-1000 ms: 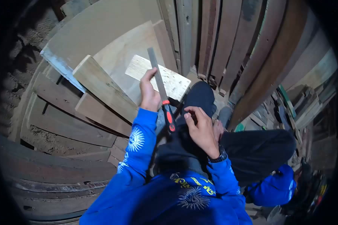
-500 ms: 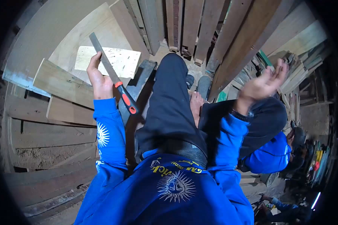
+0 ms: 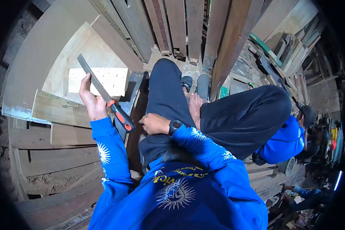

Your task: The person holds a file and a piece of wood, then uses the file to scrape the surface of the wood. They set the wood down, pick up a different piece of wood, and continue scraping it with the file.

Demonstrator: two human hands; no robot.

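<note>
A flat metal file (image 3: pixel 99 89) with a black and red handle lies slanted across my left hand (image 3: pixel 92 100). That hand supports it palm up at the lower blade, one fingertip against the blade's edge. The handle points down toward my lap. Over my thigh is my right hand (image 3: pixel 156 124), wearing a black watch. It holds nothing; one finger sticks out toward the file's handle, apart from it, and the others are loosely curled. Behind the file, a pale wood block (image 3: pixel 113 79) sits on a dark narrow support (image 3: pixel 133 86).
Curved wooden boards (image 3: pixel 61 109) are stacked at left. Upright planks (image 3: pixel 188 30) stand ahead, with scrap wood (image 3: pixel 291 53) piled at right. A co-worker in a blue shirt (image 3: pixel 281 140) sits at right, and another person (image 3: pixel 310 193) is lower right.
My right hand has swung from the raised position at right, fingers spread, down and leftward over my thigh near the handle. My left hand still holds the file, slightly lower in view.
</note>
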